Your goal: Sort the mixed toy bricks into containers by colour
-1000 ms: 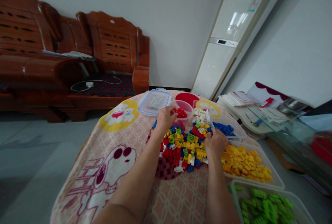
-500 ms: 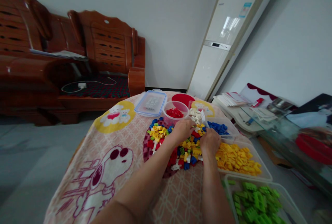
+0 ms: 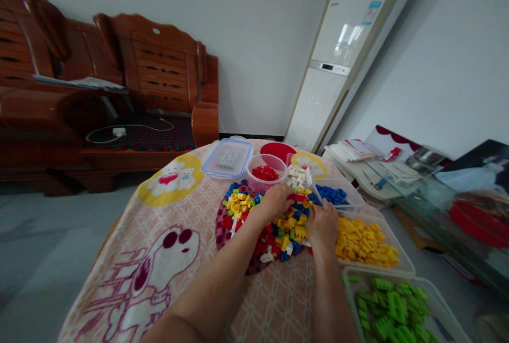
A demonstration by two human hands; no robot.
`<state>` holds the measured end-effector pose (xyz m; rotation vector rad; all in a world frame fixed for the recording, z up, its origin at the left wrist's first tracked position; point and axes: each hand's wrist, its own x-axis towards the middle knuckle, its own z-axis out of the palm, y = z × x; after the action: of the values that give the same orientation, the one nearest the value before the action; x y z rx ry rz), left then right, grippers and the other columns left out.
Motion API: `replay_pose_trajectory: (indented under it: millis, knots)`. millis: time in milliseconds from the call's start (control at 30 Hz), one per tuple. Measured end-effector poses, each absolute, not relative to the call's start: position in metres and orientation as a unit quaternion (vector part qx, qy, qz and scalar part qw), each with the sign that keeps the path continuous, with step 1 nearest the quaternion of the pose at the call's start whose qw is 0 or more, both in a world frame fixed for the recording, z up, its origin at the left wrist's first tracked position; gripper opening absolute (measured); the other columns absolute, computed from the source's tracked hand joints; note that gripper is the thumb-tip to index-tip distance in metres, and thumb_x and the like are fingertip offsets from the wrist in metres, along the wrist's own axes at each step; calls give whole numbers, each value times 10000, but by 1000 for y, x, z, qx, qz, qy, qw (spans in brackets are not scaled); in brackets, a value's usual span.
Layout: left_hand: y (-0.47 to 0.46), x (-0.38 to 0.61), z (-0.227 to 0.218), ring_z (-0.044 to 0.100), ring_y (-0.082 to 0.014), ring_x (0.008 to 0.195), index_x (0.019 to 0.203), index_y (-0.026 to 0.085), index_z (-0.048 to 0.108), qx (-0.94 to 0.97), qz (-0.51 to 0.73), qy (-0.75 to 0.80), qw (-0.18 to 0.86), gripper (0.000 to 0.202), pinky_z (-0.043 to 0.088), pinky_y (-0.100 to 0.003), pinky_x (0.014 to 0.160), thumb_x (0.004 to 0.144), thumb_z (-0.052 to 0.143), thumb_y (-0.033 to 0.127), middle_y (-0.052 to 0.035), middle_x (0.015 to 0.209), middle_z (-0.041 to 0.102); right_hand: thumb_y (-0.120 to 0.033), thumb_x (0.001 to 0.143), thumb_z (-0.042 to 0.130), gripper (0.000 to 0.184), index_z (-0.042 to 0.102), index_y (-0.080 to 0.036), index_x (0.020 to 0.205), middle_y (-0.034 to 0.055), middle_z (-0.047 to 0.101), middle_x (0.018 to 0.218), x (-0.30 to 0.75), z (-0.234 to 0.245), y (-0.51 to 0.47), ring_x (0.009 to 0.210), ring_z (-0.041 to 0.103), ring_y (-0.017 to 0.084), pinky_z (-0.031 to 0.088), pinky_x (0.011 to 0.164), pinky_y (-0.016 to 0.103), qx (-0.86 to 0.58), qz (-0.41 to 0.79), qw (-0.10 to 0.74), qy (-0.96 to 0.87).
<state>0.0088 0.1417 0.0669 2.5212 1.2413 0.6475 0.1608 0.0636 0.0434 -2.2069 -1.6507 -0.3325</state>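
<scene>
Mixed bricks point(image 3: 278, 226) form one pile on the counter point(image 3: 175, 247), beside five tubs point(image 3: 402, 270). Left hand point(image 3: 274, 202) and right hand point(image 3: 322, 222) rest on it, fingers curled; whether either grips a brick cannot be told.

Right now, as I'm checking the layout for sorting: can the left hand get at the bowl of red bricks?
Probably yes. The left hand rests on the mixed pile just in front of the bowl, its top is open, and nothing stands between them.

Tubs point(image 3: 406, 267) block right; cloth point(image 3: 186, 284) left of brick pile point(image 3: 283, 225) open.
</scene>
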Motion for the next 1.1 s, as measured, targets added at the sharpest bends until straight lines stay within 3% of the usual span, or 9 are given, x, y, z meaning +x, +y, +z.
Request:
replay_pose_trajectory:
  millis: [233, 400, 533, 800, 1100]
  knots:
    - [162, -38, 84, 685, -206, 930, 1152, 179, 710, 752, 420, 490, 134, 315, 513, -319, 906, 872, 581, 239, -80, 1056, 752, -180, 916, 448, 370, 720, -105, 1155, 195, 539, 1377, 162, 36, 68, 1313, 409, 331, 331, 1082, 431, -770, -112, 211, -592]
    - [172, -52, 76, 687, -216, 953, 1179, 155, 707, 709, 448, 528, 134, 360, 509, -337, 932, 838, 601, 207, -99, 1068, 751, -194, 916, 458, 360, 726, -117, 1144, 191, 527, 1390, 161, 37, 68, 1323, 398, 344, 376, 1042, 426, -773, -102, 223, -585]
    - [175, -55, 74, 692, -192, 847, 1222, 155, 685, 701, 433, 544, 155, 425, 521, -303, 855, 804, 623, 197, -87, 999, 759, -195, 913, 468, 361, 721, -113, 1157, 193, 523, 1394, 160, 39, 67, 1331, 391, 343, 378, 1044, 416, -774, -94, 224, -585]
    - [161, -59, 97, 628, -154, 688, 837, 154, 767, 736, 401, 525, 150, 206, 448, -239, 680, 803, 576, 224, -38, 724, 725, -205, 908, 476, 357, 718, -112, 1152, 194, 510, 1404, 160, 39, 68, 1334, 382, 334, 367, 1045, 406, -776, -86, 223, -584]
    - [143, -58, 119, 555, -128, 617, 769, 143, 752, 765, 378, 503, 136, 224, 366, -230, 607, 813, 560, 249, -21, 625, 668, -204, 907, 466, 351, 716, -112, 1135, 202, 496, 1409, 161, 39, 67, 1344, 363, 346, 374, 1032, 420, -775, -76, 225, -586]
